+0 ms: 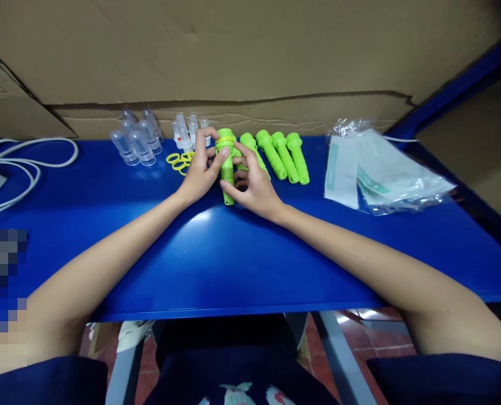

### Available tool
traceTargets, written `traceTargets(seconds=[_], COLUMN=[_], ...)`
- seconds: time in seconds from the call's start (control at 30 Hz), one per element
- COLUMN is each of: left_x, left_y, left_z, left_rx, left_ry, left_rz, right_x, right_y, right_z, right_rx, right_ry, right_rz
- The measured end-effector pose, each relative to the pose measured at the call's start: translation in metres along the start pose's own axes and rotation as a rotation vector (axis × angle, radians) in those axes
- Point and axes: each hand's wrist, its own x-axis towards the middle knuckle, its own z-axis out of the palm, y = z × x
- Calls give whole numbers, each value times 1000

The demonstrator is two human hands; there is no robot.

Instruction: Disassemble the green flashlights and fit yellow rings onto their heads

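Note:
Both my hands meet over a green plastic flashlight body on the blue table. My left hand pinches its wide head, where a yellow ring sits on the rim. My right hand wraps round the lower handle. Several more green flashlight bodies lie side by side just to the right. Loose yellow rings lie left of my left hand.
Clear plastic caps and small white bulb parts stand at the back. A stack of clear plastic bags lies at the right. White cable loops at the far left. A cardboard wall backs the table.

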Motion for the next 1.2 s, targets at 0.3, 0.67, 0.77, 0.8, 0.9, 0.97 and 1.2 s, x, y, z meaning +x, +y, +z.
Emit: traceTargets(seconds=[0.3,0.67,0.77,0.8,0.9,0.97,1.2], left_x=[0,1,2,1,1,0,-1], left_y=[4,4,3,3,3,3,7], left_z=[0,1,1,1,0,-1,1], left_rx=[45,21,9,11,28,39,2], left_ry=[-7,-52,-34,-31,-41,-55,-39], left_rz=[-18,11,19,23,26,20,-1], right_x=[1,0,0,0,0,0,0], right_y=[-5,-9,-11,-12,-11,-9,-4], right_z=[-2,-1,-3,-3,-4,-5,-1], right_rx=[-8,28,33,34,38,45,56], right_ry=[-26,-7,-8,-12,-30,-40,-11], right_rz=[20,42,56,56,58,62,42])
